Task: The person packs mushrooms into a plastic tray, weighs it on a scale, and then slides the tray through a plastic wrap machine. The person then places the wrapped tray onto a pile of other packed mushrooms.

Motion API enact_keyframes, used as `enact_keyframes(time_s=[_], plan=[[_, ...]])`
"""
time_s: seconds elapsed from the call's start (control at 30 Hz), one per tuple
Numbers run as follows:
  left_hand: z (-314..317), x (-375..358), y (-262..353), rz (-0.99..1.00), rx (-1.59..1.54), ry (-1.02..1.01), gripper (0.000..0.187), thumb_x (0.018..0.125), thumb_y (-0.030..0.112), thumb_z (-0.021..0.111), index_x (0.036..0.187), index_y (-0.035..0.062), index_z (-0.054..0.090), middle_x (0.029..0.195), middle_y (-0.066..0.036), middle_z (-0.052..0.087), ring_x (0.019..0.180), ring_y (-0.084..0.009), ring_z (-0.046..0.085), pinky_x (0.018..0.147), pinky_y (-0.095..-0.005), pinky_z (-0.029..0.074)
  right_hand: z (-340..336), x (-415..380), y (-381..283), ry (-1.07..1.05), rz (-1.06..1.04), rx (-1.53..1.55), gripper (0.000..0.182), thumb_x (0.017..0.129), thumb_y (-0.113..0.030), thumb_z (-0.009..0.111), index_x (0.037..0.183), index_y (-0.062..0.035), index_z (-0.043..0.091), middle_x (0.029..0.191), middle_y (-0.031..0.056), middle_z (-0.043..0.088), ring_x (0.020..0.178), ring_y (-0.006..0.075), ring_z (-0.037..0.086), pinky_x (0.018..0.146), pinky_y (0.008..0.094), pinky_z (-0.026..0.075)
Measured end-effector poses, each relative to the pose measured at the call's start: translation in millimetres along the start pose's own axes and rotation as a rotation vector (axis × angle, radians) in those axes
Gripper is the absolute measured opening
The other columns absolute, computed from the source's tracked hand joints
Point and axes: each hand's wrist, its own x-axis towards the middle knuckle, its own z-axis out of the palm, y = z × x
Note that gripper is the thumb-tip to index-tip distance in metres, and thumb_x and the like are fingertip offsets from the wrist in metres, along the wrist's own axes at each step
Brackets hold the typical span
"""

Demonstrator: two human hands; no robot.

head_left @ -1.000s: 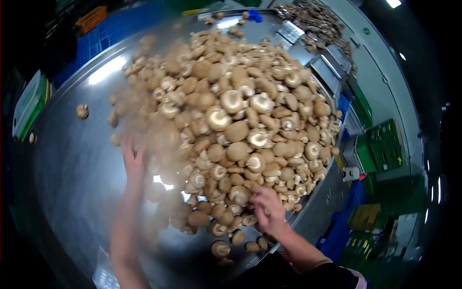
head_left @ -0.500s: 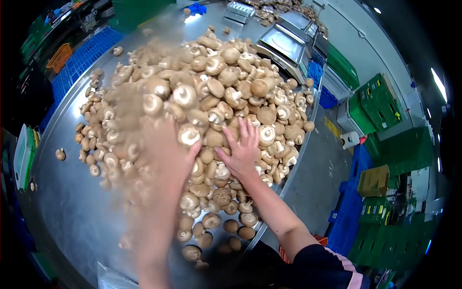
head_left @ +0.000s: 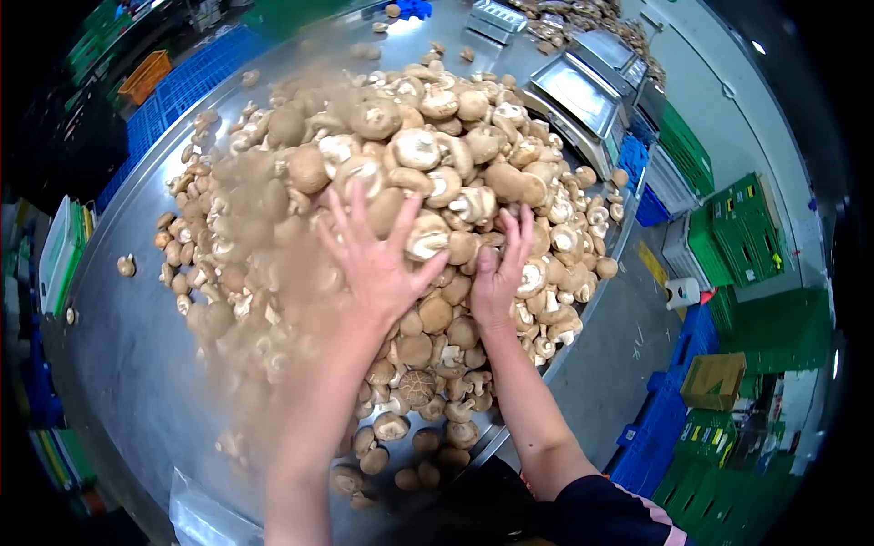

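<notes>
Both hands in among the mushrooms

Metal bench (head_left: 127, 364), broad heap of mushrooms (head_left: 414, 148) on it, caps and stems facing every way. A lone mushroom (head_left: 126, 265) lies apart on the bare metal to the left. Left part of the heap is smeared in the view; detail lost there.

Left hand (head_left: 382, 275): palm down on the heap, fingers spread, not clenched. An upturned mushroom (head_left: 428, 238) sits between thumb and forefinger; no clear grip on it. Right hand (head_left: 497, 289): just beside the left, on the heap, fingers bent, thumb apart from them. Cannot tell whether it grasps any mushroom.

Step in hand, as I judge it: loose handling of the heap with both hands at once, the mushrooms between them being worked rather than picked singly. The next move seems to call for cupped fingers and light pressure, as stems look easy to snap and the pieces lie loose on one another.

About the heap: a scale (head_left: 575, 86) beyond its right side, a clear plastic bag (head_left: 205, 514) at the near edge.
</notes>
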Motion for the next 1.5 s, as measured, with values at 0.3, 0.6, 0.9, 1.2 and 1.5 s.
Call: enact_keyframes(time_s=[0.3, 0.6, 0.9, 1.2, 1.5], plan=[[-13, -35, -8, -0.025, -0.179, -0.166, 0.079, 0.068, 0.054, 0.072, 0.14, 0.0334, 0.043, 0.154, -0.024, 0.014, 0.138, -0.0504, 0.016, 0.107, -0.0686, 0.014, -16, -5, -8, -0.256, -0.119, -0.122, 0.06, 0.097, -0.036, 0.049, 0.143, -0.0008, 0.035, 0.147, 0.0223, 0.034, 0.138, 0.0372, 0.028, 0.115, 0.0459, 0.019], [-140, -186, 13, -0.402, -0.489, 0.026, 0.072, 0.074, 0.019, 0.074, 0.138, 0.0118, 0.042, 0.149, -0.023, 0.027, 0.134, -0.0394, 0.035, 0.108, -0.0473, 0.033, -43, 5, 8, -0.53, -0.093, 0.024, 0.05, 0.095, -0.02, 0.056, 0.139, -0.0014, 0.043, 0.139, 0.0175, 0.048, 0.123, 0.0292, 0.05, 0.105, 0.0369, 0.036], [-349, -433, -26, -1.066, 0.057, 0.951, 0.064, 0.083, -0.001, 0.063, 0.141, 0.0031, 0.036, 0.146, -0.014, 0.033, 0.129, -0.0265, 0.039, 0.107, -0.039, 0.034, -47, -215, -155, -0.952, -0.488, 0.278, 0.042, 0.079, -0.007, 0.06, 0.12, -0.0027, 0.058, 0.123, 0.0193, 0.056, 0.113, 0.0317, 0.054, 0.097, 0.0427, 0.042], [-426, -538, -141, -1.406, 0.105, 1.074, 0.087, 0.078, 0.038, 0.076, 0.143, 0.0001, 0.032, 0.136, -0.019, 0.042, 0.121, -0.0268, 0.045, 0.104, -0.0359, 0.034, -21, -328, -133, -1.408, -0.995, -0.099, 0.043, 0.085, -0.006, 0.048, 0.128, -0.0097, 0.05, 0.138, 0.0127, 0.045, 0.136, 0.0284, 0.035, 0.113, 0.0541, 0.021], [-415, -577, -211, -1.329, -0.237, 0.735, 0.038, 0.092, 0.023, 0.06, 0.119, -0.0049, 0.061, 0.112, -0.009, 0.064, 0.101, -0.0174, 0.058, 0.089, -0.0285, 0.044, -49, -245, -126, -1.269, -1.034, -0.174, 0.042, 0.084, -0.011, 0.055, 0.126, -0.0081, 0.052, 0.137, 0.012, 0.047, 0.133, 0.0277, 0.038, 0.113, 0.0512, 0.023]])
